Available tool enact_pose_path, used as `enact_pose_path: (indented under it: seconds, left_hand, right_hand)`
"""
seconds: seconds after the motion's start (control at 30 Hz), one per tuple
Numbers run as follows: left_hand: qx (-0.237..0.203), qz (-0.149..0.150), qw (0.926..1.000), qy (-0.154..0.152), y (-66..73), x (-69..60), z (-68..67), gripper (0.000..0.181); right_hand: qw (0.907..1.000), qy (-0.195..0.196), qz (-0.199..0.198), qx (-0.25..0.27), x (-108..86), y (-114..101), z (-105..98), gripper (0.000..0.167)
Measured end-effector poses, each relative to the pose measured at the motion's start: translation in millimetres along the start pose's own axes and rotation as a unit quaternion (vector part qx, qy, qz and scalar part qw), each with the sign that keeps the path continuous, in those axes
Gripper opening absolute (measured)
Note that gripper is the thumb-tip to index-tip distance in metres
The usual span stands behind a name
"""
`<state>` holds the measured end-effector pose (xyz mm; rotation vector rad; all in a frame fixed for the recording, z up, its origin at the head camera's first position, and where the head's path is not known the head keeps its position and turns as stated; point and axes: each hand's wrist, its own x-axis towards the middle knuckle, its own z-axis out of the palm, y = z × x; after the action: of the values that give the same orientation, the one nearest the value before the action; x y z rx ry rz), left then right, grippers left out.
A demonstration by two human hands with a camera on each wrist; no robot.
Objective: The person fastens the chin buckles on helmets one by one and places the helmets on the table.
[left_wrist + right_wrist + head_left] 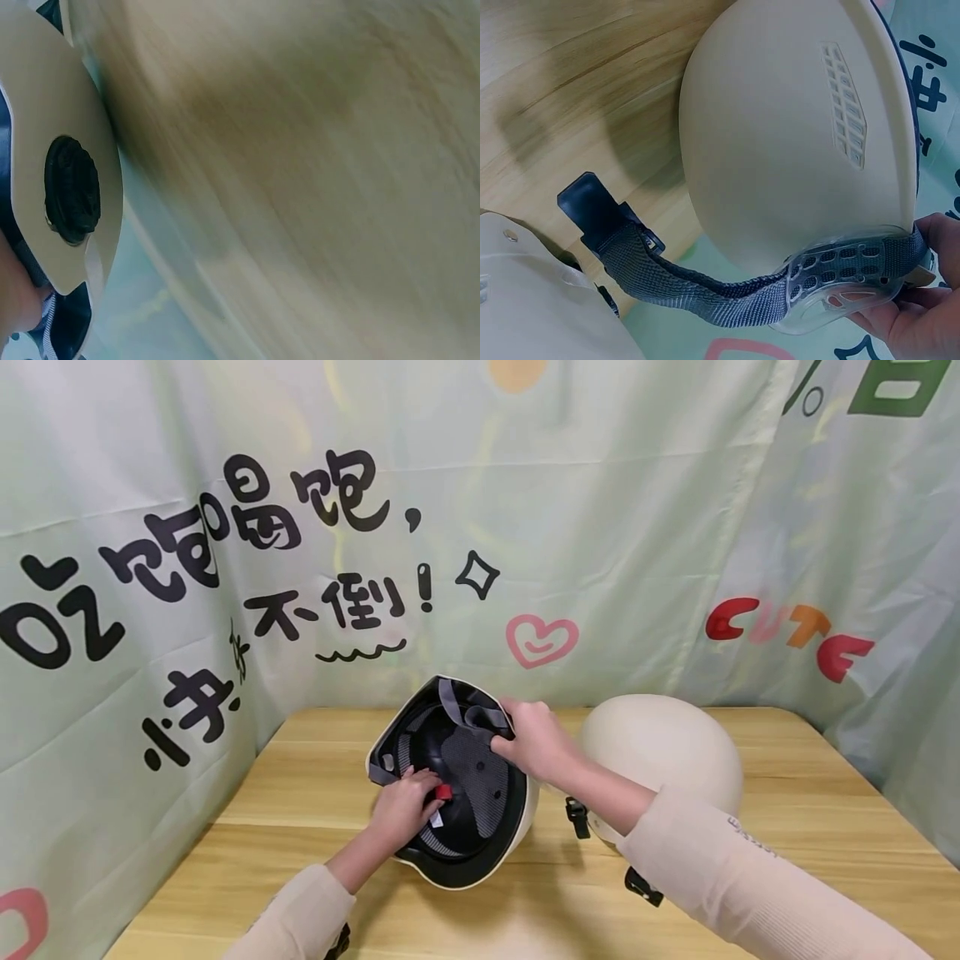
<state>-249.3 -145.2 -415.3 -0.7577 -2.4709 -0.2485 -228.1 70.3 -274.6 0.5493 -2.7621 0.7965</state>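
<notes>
A cream helmet is tilted above the wooden table, its black padded inside facing the head camera. At its upper right edge, my right hand grips the rim and strap; the right wrist view shows that hand beside a clear perforated strap piece. From there a dark strap hangs down to a black buckle. Over the lower left rim reaches my left hand, pinching a small red piece inside the shell. The left wrist view catches a black round fitting on the shell.
A second cream helmet rests dome up at the right of the wooden table, with black buckles at its near side. Behind the table hangs a pale green printed cloth. Another black piece shows beside the left sleeve.
</notes>
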Motion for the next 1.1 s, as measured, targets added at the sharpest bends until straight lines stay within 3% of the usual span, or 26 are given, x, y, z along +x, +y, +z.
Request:
enact_pose_path:
  seconds: [0.1, 0.27, 0.33, 0.47, 0.63, 1.1]
  left_hand:
    - [-0.041, 0.000, 0.9991, 0.014, -1.2, 0.0, -0.3, 0.020]
    - [-0.098, 0.012, 0.9939, 0.050, -4.7, 0.6, 0.2, 0.021]
    - [-0.102, 0.029, 0.9916, 0.075, -6.4, 1.5, 0.6, 0.023]
    - [-0.097, 0.067, 0.9851, 0.126, -9.3, 4.8, 0.0, 0.026]
    - [-0.104, 0.088, 0.9789, 0.153, -11.3, 10.4, -1.4, 0.028]
    - [-0.122, 0.058, 0.9749, 0.177, -12.2, 31.7, -7.0, 0.029]
  right_hand:
    - [0.9999, 0.009, -0.003, -0.010, -0.9, 0.7, -0.2, 0.015]
    - [0.9994, 0.035, 0.007, -0.003, -2.2, 4.1, 2.0, 0.040]
    - [0.9989, 0.044, 0.013, 0.006, -2.7, 6.0, 2.5, 0.049]
    - [0.9982, 0.056, 0.014, 0.014, -3.4, 10.6, 2.6, 0.051]
    - [0.9969, 0.066, 0.023, 0.036, -4.5, 18.5, 3.4, 0.051]
    - [0.9879, 0.101, 0.072, 0.094, -3.4, 48.2, 12.5, 0.040]
